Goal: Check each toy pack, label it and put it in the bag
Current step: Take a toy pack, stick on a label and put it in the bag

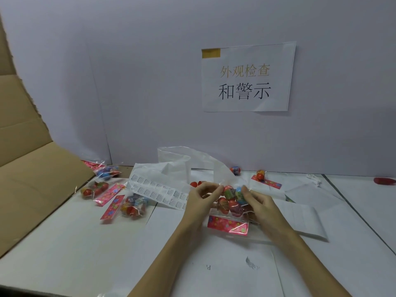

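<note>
Toy pack (230,207) | centre of surface (107,254), pinched by my left hand (203,197) and right hand (256,199) fingers | being checked, unlabelled I judge | label sheet (158,189), bag (177,161) behind | three packs (132,205) wait left

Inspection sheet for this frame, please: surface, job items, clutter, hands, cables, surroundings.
Surface: white table covered with paper sheets.
Job's things: held toy pack with pink header card, near the table; label sheet lying left of it; clear plastic bag behind, standing open; three more toy packs at left.
Clutter: loose toys by the wall; red object at far right.
Hands: left hand and right hand both pinch the held pack's upper end.
Cables: nothing seen.
Surroundings: cardboard flap at left; printed sign taped on the wall.
</note>
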